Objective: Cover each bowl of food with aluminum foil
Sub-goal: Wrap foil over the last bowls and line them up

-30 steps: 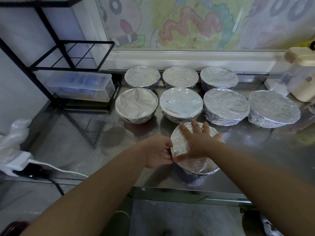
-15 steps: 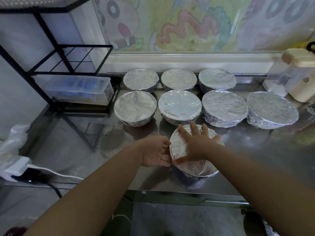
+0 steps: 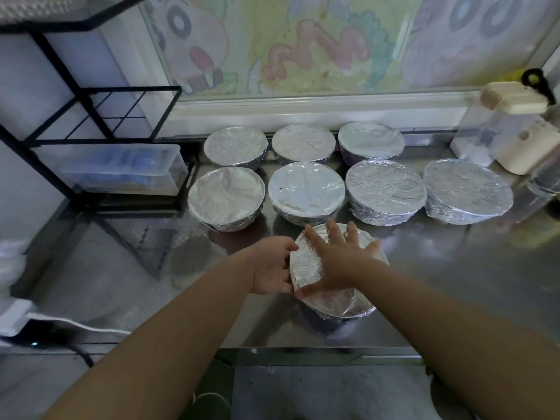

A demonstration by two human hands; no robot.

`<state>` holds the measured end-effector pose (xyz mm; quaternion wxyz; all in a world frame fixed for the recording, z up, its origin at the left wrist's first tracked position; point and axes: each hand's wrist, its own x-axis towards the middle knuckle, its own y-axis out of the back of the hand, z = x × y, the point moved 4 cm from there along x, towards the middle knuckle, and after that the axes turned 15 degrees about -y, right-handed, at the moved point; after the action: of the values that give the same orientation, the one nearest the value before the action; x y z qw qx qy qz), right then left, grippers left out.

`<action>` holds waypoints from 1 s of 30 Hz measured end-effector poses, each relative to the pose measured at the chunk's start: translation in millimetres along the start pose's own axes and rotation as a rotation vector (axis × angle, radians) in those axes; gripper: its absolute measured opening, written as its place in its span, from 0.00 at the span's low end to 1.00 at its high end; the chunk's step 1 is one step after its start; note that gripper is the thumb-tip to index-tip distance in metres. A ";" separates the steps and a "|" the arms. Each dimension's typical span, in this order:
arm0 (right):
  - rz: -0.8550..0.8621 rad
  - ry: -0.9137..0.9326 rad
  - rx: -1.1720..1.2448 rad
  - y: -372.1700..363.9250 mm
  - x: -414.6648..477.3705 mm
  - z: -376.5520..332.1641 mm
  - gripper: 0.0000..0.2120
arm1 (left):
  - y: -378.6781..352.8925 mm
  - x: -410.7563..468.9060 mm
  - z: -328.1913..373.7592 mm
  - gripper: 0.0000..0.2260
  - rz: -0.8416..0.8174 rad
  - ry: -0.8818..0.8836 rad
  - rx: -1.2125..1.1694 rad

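Hardly moved since a moment ago: both hands stay at the nearest round foil-covered bowl (image 3: 336, 304), the left thumb now spread a little wider.

- Right hand (image 3: 339, 262): flat on the foil top, fingers straight and splayed.
- Left hand (image 3: 271, 266): thumb and curled fingers cup the bowl's left rim.
- Bowl: near the front edge of the shiny steel counter (image 3: 454, 283), apart from the rest.
- Seven other foil-wrapped bowls (image 3: 306, 190): two rows behind, close together.
- Open counter: left and right of the bowl.
- Black wire rack (image 3: 91, 122): far left.
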<state>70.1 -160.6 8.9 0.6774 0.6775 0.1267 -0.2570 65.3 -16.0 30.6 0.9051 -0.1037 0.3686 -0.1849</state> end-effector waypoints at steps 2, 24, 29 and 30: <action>-0.002 0.003 -0.001 0.0 -1.1 0.0 0.69 | -2.8 1.0 -0.1 0.15 -0.028 -0.005 0.034; 0.015 0.009 0.015 -1.9 -1.7 -0.6 0.68 | -0.8 32.5 16.3 0.13 0.056 -0.144 0.221; 0.009 0.009 0.024 -0.8 -2.2 -1.7 0.68 | -2.8 36.1 17.2 0.14 0.040 -0.191 0.273; 0.010 0.008 0.025 -1.0 -2.1 -1.6 0.68 | -2.6 37.5 17.7 0.14 0.044 -0.199 0.286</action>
<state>68.2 -158.6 9.0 0.6697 0.6875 0.1228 -0.2525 101.8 -32.9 20.4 0.9465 0.0166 0.2491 -0.2043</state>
